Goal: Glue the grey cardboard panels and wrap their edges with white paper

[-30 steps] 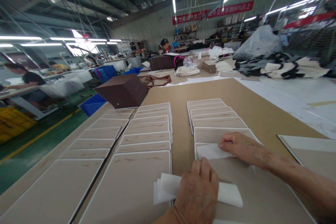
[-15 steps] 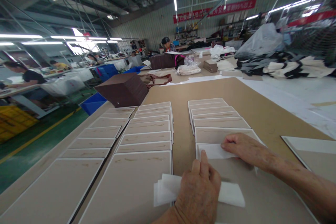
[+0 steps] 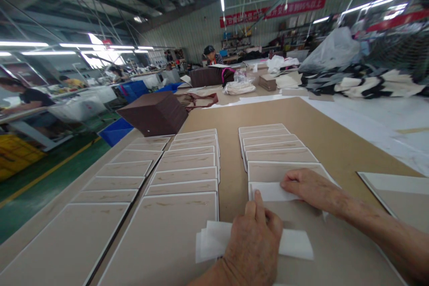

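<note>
A white strip (image 3: 269, 191) lies across the top edge of the nearest beige panel (image 3: 301, 228) in the right-hand column. My left hand (image 3: 253, 241) presses the strip's left end with an outstretched index finger. Its other fingers are curled over a small bundle of white strips (image 3: 214, 240) that sticks out on both sides of the hand. On the strip's right part, my right hand (image 3: 306, 187) is closed, thumb and fingers pinched at the strip; the fingertips are partly hidden.
To the left lie two columns of overlapping beige panels (image 3: 181, 214) with white edges. A tall stack of dark brown pieces (image 3: 154, 114) stands behind them. Another panel (image 3: 398, 196) lies at right. Fabric scraps (image 3: 362, 85) and a person (image 3: 212, 56) are at the back.
The view has shifted slightly. Both hands stay at nearly the same places on the white strip, and the panels lie as before.
</note>
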`<act>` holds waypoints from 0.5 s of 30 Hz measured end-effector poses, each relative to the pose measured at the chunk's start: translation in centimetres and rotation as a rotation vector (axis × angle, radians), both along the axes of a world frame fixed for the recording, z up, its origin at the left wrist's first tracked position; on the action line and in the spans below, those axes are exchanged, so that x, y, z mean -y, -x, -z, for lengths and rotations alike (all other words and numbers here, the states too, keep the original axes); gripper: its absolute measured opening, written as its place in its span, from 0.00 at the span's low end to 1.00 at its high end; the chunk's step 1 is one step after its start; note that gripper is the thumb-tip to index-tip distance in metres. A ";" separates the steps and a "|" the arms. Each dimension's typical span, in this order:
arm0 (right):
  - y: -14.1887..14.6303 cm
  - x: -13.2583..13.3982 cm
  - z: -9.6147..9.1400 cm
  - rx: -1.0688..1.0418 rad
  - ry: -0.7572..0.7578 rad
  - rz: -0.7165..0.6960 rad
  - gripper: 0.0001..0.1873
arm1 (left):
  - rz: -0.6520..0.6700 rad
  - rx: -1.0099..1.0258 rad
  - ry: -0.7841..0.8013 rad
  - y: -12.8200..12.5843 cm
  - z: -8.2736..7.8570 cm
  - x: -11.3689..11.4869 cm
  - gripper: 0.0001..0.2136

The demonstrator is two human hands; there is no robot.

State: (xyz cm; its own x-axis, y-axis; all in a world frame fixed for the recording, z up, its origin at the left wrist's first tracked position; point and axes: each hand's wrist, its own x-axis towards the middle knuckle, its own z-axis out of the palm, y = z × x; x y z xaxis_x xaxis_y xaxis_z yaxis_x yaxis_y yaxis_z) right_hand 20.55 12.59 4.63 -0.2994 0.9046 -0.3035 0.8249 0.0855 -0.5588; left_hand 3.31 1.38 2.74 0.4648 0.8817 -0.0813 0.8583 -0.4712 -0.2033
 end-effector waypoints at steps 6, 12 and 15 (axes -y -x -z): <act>-5.2 -1.3 -1.0 -0.253 0.091 -0.135 0.16 | 0.027 0.042 -0.039 0.5 0.9 -0.3 0.16; -9.8 0.0 -0.7 -0.329 0.109 0.103 0.20 | 0.047 0.014 -0.044 0.8 1.1 -0.6 0.16; -9.5 1.1 1.1 -0.333 -0.014 0.239 0.17 | 0.056 -0.004 -0.050 0.8 0.7 -0.6 0.16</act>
